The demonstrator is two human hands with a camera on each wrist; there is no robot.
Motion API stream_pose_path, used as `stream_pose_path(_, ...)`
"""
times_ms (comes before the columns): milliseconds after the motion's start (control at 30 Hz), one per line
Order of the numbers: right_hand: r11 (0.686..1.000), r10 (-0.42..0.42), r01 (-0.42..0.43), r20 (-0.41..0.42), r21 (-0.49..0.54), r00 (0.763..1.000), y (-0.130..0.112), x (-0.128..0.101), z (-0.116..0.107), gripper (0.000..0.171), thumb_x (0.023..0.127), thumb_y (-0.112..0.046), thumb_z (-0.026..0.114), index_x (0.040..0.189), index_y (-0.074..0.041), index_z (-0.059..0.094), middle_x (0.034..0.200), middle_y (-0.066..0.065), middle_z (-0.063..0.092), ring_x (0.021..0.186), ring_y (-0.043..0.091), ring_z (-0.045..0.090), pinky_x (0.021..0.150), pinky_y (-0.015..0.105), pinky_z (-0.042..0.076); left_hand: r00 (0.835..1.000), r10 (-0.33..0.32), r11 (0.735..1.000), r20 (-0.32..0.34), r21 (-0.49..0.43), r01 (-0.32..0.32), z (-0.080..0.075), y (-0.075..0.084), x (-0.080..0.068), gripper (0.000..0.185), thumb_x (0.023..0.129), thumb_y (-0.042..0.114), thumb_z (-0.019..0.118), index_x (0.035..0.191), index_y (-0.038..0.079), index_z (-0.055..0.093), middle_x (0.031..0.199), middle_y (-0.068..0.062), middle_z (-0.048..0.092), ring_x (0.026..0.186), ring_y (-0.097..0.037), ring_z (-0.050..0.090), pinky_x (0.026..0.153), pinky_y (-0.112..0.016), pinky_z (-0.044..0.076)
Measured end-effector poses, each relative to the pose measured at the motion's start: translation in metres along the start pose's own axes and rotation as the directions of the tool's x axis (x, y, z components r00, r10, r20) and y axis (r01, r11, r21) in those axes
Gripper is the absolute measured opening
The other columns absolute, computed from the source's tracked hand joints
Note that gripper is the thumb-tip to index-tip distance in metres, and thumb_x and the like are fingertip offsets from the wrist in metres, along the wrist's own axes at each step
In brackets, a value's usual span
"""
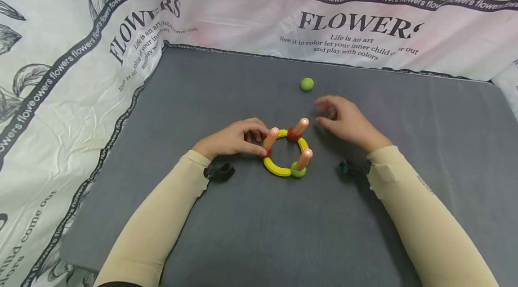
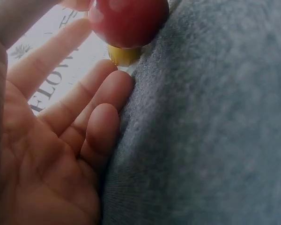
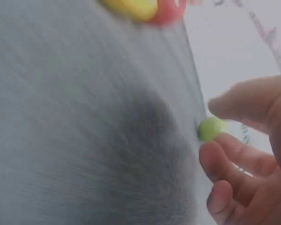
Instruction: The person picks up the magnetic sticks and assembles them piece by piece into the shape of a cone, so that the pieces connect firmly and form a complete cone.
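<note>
On the grey table lies a ring of yellow curved pieces [image 1: 277, 169] joined by balls. A far red ball [image 1: 294, 134], a left red ball [image 2: 130, 21] and a near green ball [image 1: 298, 170] each carry an upright orange peg [image 1: 305, 158]. My left hand [image 1: 234, 137] pinches the left red ball between thumb and index finger, beside its peg [image 1: 271, 137]; the other fingers are loosely bent. To the right of the ring, my right hand [image 1: 346, 120] holds nothing, its fingers slightly bent and spread. A loose green ball [image 1: 307, 84] lies beyond the fingertips, apart from them.
A white cloth [image 1: 243, 17] printed with flowers and lettering hangs behind the table [image 1: 226, 233] and along its left side. Dark straps [image 1: 219, 172] circle both wrists.
</note>
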State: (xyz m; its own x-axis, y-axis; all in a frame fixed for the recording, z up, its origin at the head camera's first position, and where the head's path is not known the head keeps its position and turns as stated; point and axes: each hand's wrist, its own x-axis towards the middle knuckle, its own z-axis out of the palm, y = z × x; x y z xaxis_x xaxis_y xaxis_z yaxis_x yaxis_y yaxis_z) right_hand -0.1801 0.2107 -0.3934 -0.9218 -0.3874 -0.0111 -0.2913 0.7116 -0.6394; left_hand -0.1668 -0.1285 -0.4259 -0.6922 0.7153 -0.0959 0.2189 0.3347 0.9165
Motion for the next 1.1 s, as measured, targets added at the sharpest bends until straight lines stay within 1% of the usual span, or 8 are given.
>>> stream_pose_path(133,0.995,-0.001,-0.002,-0.037,-0.097,0.999,0.010,0.031,-0.006,0.056,0.097,-0.005,0.066,0.152,-0.003,0.051,0.143,0.025,0.051,0.098,0.035,0.060,0.086,0.050,0.048,1.000,0.001,1.000,0.014,-0.009,-0.001,0.001,-0.001,0.003,0.032,0.090,0.022,0.085,0.121,0.017,0.077,0.127,0.001,0.060,0.106,-0.022,0.055,0.086,-0.035,0.047)
stream_pose_path(200,0.991,-0.016,0.013,-0.024,-0.137,1.000,0.012,0.044,-0.008,0.061,0.098,-0.003,0.063,0.156,-0.004,0.046,0.153,0.026,0.043,0.113,0.040,0.059,0.098,0.055,0.047,1.000,0.003,1.000,0.020,-0.004,-0.003,0.001,-0.001,0.005,0.030,0.091,0.022,0.085,0.119,0.017,0.078,0.127,0.001,0.059,0.106,-0.022,0.054,0.086,-0.035,0.046)
stream_pose_path(300,0.985,-0.029,0.029,-0.002,-0.170,1.000,0.011,0.059,-0.010,0.063,0.099,-0.003,0.058,0.159,-0.005,0.042,0.163,0.025,0.033,0.139,0.046,0.046,0.115,0.061,0.037,1.000,0.010,1.000,0.019,0.008,-0.010,0.001,-0.001,0.007,0.028,0.091,0.021,0.085,0.117,0.016,0.078,0.125,0.000,0.058,0.107,-0.022,0.054,0.086,-0.036,0.046)
stream_pose_path(400,0.981,-0.020,0.024,0.022,-0.194,1.000,0.008,0.069,-0.010,0.060,0.101,-0.004,0.055,0.160,-0.006,0.042,0.167,0.023,0.030,0.153,0.047,0.030,0.123,0.063,0.025,1.000,0.012,1.000,0.029,0.016,-0.013,0.002,-0.002,0.007,0.025,0.091,0.020,0.084,0.116,0.016,0.079,0.125,0.000,0.057,0.107,-0.022,0.053,0.086,-0.035,0.046)
stream_pose_path(533,0.976,-0.026,0.030,0.021,-0.217,0.999,0.007,0.071,-0.007,0.053,0.100,-0.002,0.054,0.153,-0.003,0.052,0.160,0.024,0.044,0.149,0.046,0.038,0.123,0.060,0.025,0.998,0.016,1.000,0.053,0.012,-0.016,0.004,-0.002,0.006,0.025,0.092,0.020,0.084,0.117,0.015,0.079,0.126,0.000,0.056,0.109,-0.022,0.053,0.087,-0.035,0.046)
stream_pose_path(700,0.981,-0.021,0.012,-0.042,-0.196,0.999,0.007,0.058,0.000,0.041,0.101,-0.003,0.061,0.142,-0.002,0.063,0.139,0.023,0.063,0.130,0.042,0.056,0.115,0.058,0.037,0.997,0.023,1.000,0.070,0.015,-0.024,0.005,-0.001,0.006,0.025,0.092,0.022,0.084,0.116,0.016,0.079,0.127,0.000,0.056,0.110,-0.022,0.052,0.087,-0.034,0.046)
stream_pose_path(967,0.996,0.056,-0.060,-0.049,-0.065,0.997,-0.010,0.025,0.020,0.042,0.101,-0.012,0.069,0.141,-0.005,0.061,0.129,0.021,0.063,0.118,0.038,0.058,0.105,0.059,0.044,0.996,0.034,0.999,0.081,0.023,-0.036,0.001,-0.001,0.003,0.019,0.093,0.023,0.081,0.112,0.019,0.079,0.125,0.000,0.055,0.110,-0.022,0.051,0.087,-0.036,0.045)
stream_pose_path(1100,0.999,0.049,-0.050,-0.113,-0.008,0.992,-0.023,0.010,0.020,0.040,0.100,-0.013,0.070,0.139,-0.006,0.063,0.128,0.019,0.064,0.118,0.037,0.061,0.102,0.057,0.046,0.997,0.027,0.999,0.073,0.025,-0.029,0.000,-0.001,0.000,0.019,0.094,0.023,0.081,0.112,0.018,0.080,0.125,0.000,0.056,0.112,-0.021,0.051,0.090,-0.037,0.047)
